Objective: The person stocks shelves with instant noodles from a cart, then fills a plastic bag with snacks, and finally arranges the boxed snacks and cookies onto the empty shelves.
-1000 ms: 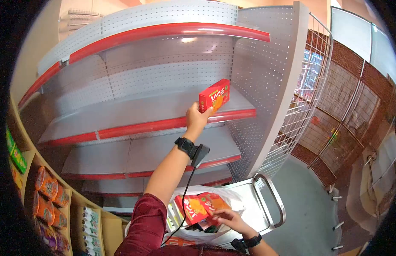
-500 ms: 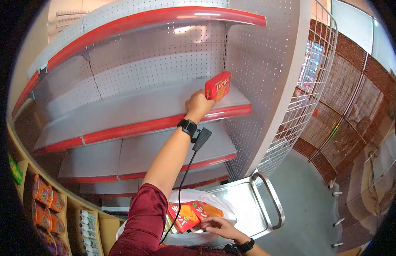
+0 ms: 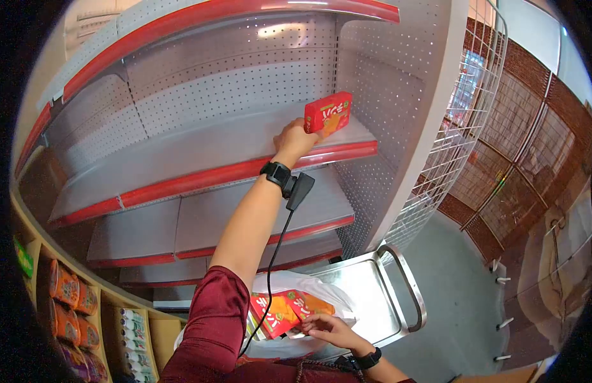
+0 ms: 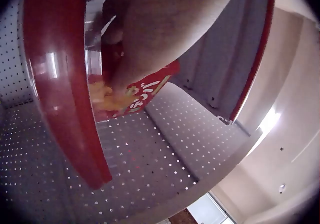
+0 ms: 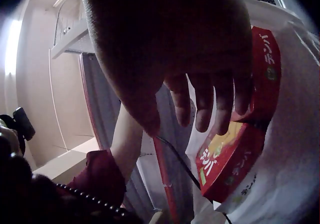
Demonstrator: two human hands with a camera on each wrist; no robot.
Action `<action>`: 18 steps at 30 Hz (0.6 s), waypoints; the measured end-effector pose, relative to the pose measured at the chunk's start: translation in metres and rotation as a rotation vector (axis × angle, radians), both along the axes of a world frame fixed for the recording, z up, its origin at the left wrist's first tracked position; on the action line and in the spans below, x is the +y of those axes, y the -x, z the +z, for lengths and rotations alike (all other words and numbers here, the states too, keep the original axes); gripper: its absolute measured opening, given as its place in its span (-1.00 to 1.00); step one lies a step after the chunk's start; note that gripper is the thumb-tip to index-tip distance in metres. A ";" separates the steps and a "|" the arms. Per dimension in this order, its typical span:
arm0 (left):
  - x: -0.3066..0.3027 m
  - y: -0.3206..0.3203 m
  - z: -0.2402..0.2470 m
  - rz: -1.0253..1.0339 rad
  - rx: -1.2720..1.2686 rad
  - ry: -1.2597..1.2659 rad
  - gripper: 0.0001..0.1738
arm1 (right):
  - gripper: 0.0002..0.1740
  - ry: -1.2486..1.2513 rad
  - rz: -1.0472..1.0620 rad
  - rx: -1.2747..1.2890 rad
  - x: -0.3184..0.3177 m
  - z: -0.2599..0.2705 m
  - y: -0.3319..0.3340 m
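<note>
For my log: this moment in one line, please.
left hand grips red snack box at shelf | right hand touches boxes in bag

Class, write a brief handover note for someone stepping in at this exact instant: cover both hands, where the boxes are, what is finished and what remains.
Left hand: raised, gripping a red box at the right end of the shelf, next to the perforated side panel. The box is not yet released.
Right hand: down low, fingers extended and touching the red boxes in the white bag on the metal cart.
Done: one box has been brought to the shelf. No box stands free there.
Left: probably set this box down and let go, then bring up the boxes in the bag.
</note>
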State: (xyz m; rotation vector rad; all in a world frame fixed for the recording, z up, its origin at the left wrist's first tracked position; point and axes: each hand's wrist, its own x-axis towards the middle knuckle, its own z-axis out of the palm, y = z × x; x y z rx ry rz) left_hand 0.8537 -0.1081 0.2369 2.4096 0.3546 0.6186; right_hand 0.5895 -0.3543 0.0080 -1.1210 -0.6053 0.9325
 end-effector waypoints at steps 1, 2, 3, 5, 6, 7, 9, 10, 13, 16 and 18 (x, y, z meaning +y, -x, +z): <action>0.001 -0.002 -0.002 -0.001 -0.001 -0.001 -0.46 | -0.62 -0.004 -0.006 0.011 0.000 0.000 0.001; 0.002 -0.003 -0.001 -0.002 -0.045 0.065 -0.48 | -0.62 -0.007 -0.007 0.010 -0.001 0.001 0.001; 0.003 -0.003 0.000 -0.003 -0.088 0.130 -0.50 | -0.65 0.024 -0.018 -0.016 -0.001 0.004 0.001; 0.008 0.008 0.001 -0.230 -0.302 0.344 -0.55 | -0.67 0.044 -0.030 -0.040 -0.001 0.008 0.003; 0.009 0.016 0.002 -0.458 -0.515 0.562 -0.59 | -0.67 0.049 -0.027 -0.037 -0.001 0.008 0.003; 0.010 0.025 0.002 -0.459 -0.510 0.551 -0.59 | -0.68 0.053 -0.022 -0.034 -0.002 0.008 0.003; 0.001 0.069 0.018 -0.533 -0.581 0.719 -0.67 | -0.68 0.059 -0.019 -0.089 0.000 0.006 0.002; -0.001 0.088 0.019 -0.532 -0.575 0.708 -0.67 | -0.68 0.077 -0.018 -0.148 0.000 0.007 0.001; -0.002 0.147 0.012 -0.558 -0.572 0.801 -0.71 | -0.62 0.059 -0.025 -0.057 0.005 0.030 0.002; -0.005 0.204 -0.005 -0.561 -0.564 0.870 -0.69 | -0.53 -0.003 -0.053 -0.162 0.017 0.034 0.001; -0.011 0.242 -0.022 -0.517 -0.468 1.006 -0.66 | -0.46 -0.029 -0.080 -0.245 0.026 0.071 0.002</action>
